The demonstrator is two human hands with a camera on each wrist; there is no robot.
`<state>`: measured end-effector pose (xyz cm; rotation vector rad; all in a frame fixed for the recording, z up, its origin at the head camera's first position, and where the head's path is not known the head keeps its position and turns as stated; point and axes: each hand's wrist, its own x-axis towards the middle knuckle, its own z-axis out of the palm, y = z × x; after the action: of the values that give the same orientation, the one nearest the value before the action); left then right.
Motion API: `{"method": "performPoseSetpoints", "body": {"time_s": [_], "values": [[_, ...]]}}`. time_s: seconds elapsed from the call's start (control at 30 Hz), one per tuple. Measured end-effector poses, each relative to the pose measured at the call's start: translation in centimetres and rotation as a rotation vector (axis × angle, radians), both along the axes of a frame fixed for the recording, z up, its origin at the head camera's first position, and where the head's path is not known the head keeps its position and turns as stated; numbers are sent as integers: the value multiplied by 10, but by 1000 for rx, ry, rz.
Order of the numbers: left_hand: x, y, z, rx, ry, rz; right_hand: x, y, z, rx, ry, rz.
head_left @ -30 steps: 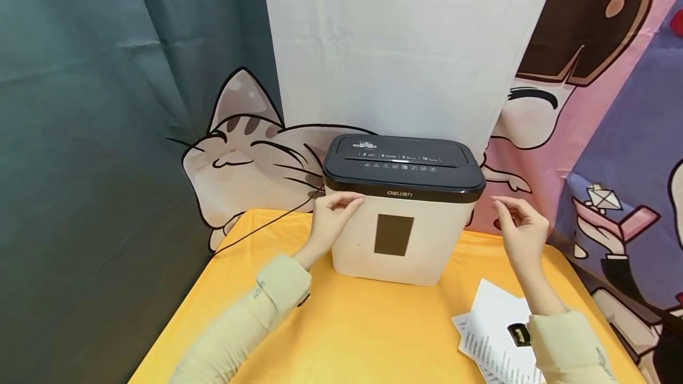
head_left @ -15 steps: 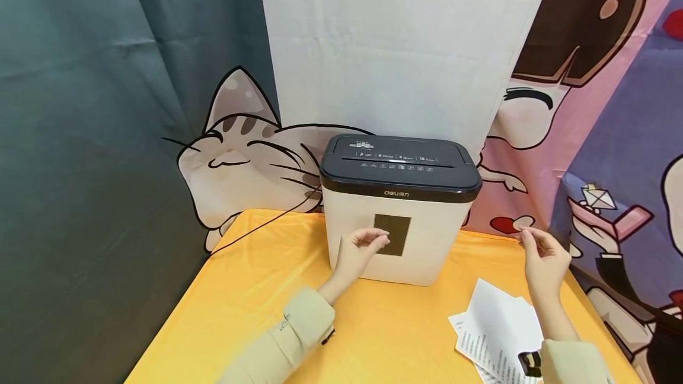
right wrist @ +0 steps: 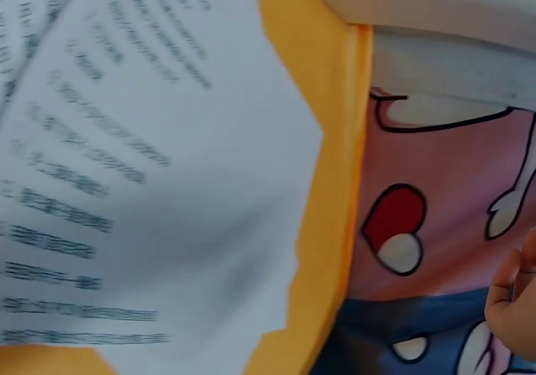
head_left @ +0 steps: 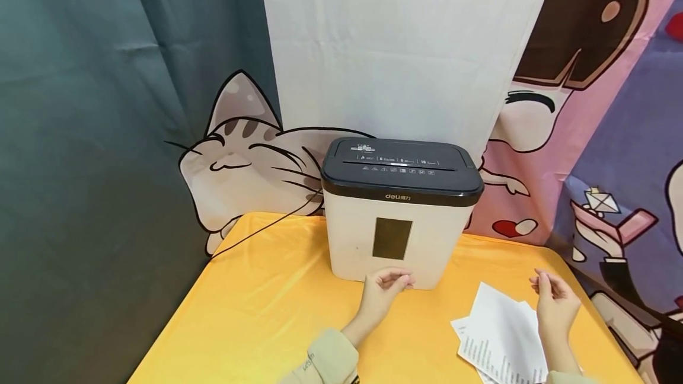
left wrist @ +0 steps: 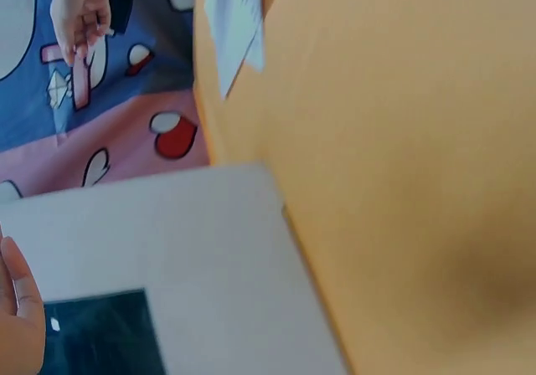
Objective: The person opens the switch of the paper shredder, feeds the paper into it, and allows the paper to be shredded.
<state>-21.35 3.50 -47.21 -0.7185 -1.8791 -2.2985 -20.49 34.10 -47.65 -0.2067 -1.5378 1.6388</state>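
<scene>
A deli paper shredder (head_left: 352, 230) with a black lid stands upright at the back of the table, and its lid slot (head_left: 400, 165) has no paper in it. My left hand (head_left: 385, 298) hovers low before the shredder's front, fingers loosely curled around nothing. On the right, my right hand (head_left: 557, 307) is just beside a stack of printed paper sheets (head_left: 496, 330), also loosely curled with nothing held. The right wrist view shows the top sheet (right wrist: 226, 166) close up. The left wrist view takes in the shredder's white body (left wrist: 226, 249) and dark window (left wrist: 109, 337).
A yellow cloth (head_left: 256, 313) covers the table. From the shredder's left side a thin black cord (head_left: 261, 228) runs to the table's left edge. Behind hang a printed backdrop (head_left: 411, 46) and a dark green curtain (head_left: 96, 165).
Both hands have come down and back from the height of the shredder's lid. The left has also moved right across its front; the right has drifted right, beside the papers.
</scene>
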Motion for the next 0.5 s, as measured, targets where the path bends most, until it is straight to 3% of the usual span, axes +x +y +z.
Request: {"method": "performPoseSetpoints", "body": {"time_s": [0.1, 0.27, 0.5], "values": [[10, 6, -10, -14, -52, -19, 7, 3, -12, -81, 10, 27], [24, 15, -24, -71, -146, -23, 16, 6, -22, -109, -62, -7], [37, 41, -42, -99, -240, -18, 19, 19, -44, -18, -240, -103]]}}
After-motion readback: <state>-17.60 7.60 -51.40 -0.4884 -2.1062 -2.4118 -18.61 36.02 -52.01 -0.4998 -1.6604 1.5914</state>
